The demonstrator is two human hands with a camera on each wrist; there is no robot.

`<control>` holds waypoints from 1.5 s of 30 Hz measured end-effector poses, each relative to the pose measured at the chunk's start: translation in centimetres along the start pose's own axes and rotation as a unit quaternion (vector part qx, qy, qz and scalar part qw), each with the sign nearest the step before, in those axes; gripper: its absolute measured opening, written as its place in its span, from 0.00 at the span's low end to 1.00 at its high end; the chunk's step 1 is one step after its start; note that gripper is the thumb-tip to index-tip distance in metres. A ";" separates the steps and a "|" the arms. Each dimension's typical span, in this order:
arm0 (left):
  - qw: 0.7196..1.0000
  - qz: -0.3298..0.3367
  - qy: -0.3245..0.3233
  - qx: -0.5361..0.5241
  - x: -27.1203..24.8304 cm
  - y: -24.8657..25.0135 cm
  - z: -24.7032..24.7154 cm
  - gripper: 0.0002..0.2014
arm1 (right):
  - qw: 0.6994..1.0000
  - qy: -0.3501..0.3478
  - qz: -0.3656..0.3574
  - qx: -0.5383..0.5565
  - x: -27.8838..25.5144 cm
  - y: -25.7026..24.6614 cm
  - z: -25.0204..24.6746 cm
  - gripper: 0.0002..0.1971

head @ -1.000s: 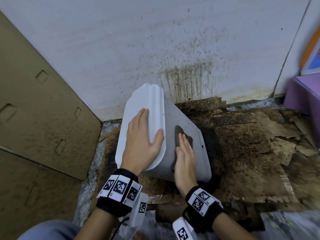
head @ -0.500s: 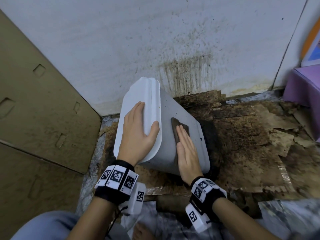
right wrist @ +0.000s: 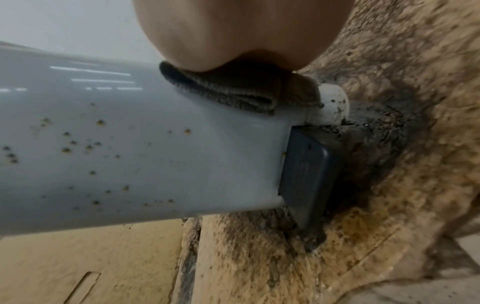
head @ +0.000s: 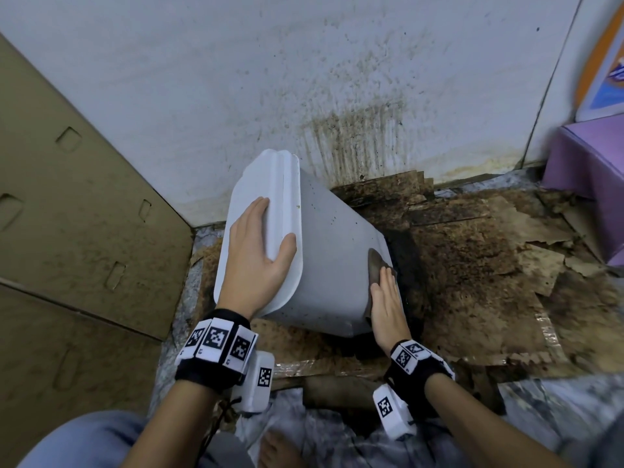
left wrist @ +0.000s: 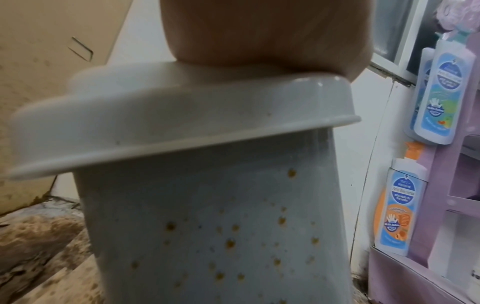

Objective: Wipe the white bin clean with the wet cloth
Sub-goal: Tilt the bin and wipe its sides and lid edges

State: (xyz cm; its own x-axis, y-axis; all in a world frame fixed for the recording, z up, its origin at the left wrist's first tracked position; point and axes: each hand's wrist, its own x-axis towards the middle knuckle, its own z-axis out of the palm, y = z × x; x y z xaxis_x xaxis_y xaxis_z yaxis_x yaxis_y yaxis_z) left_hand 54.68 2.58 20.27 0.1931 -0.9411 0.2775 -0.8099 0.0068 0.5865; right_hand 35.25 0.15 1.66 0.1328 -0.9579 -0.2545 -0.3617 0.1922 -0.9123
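Note:
The white bin (head: pixel 332 265) leans tilted on the floor, its lid (head: pixel 260 184) up and to the left, brown spots on its side (left wrist: pixel 228 236). My left hand (head: pixel 256 261) lies flat on the lid, fingers straight, thumb over the lid's rim. My right hand (head: pixel 388 305) presses the brown wet cloth (head: pixel 376 268) flat against the bin's side close to its base. In the right wrist view the folded cloth (right wrist: pixel 233 90) sits under my palm (right wrist: pixel 233 30) at the bottom edge, above a dark pedal (right wrist: pixel 303 174). The side facing that camera (right wrist: pixel 130 144) carries brown specks.
Soaked, dirty cardboard (head: pixel 472 271) covers the floor under and right of the bin. A stained white wall (head: pixel 337 96) stands behind. Cardboard sheets (head: pixel 67 214) stand on the left. A purple shelf (head: pixel 591 170) with bottles (left wrist: pixel 436 92) is at the right. A bare foot (head: pixel 273 447) is below.
My right hand has slid the cloth along the bin's side toward its base. The bin has turned a little, showing more of its side. My left hand stays on the lid.

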 end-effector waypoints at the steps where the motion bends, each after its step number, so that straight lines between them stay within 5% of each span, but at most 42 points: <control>1: 1.000 -0.001 0.000 -0.002 -0.1 -0.1 -0.1 0.35 | 1.000 -0.001 0.004 -0.002 0.1 0.2 -0.1 0.28; 18: 1.000 -0.002 -0.001 0.011 0.0 -0.3 -0.4 0.35 | 0.998 0.044 0.015 0.035 -1.0 -2.3 1.2 0.29; 26: 1.000 -0.005 0.004 0.017 0.0 -0.7 -0.4 0.35 | 0.993 -0.006 -0.108 0.044 -3.5 -8.7 3.2 0.34; 35: 1.000 -0.013 0.007 0.005 0.0 -1.1 -0.7 0.35 | 0.977 -0.018 -0.211 -0.029 -2.7 -4.9 1.9 0.27; 45: 1.000 -0.008 0.003 0.004 -0.1 -0.6 -0.5 0.35 | 1.000 0.012 -0.002 -0.021 -1.0 -0.2 0.1 0.26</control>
State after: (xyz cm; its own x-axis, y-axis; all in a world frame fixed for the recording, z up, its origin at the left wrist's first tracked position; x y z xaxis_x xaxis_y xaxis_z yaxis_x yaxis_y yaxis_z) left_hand 55.39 2.86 20.26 0.2092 -0.9394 0.2717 -0.8115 -0.0117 0.5842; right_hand 35.26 1.13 2.03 0.1117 -0.9639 -0.2419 -0.3999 0.1793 -0.8989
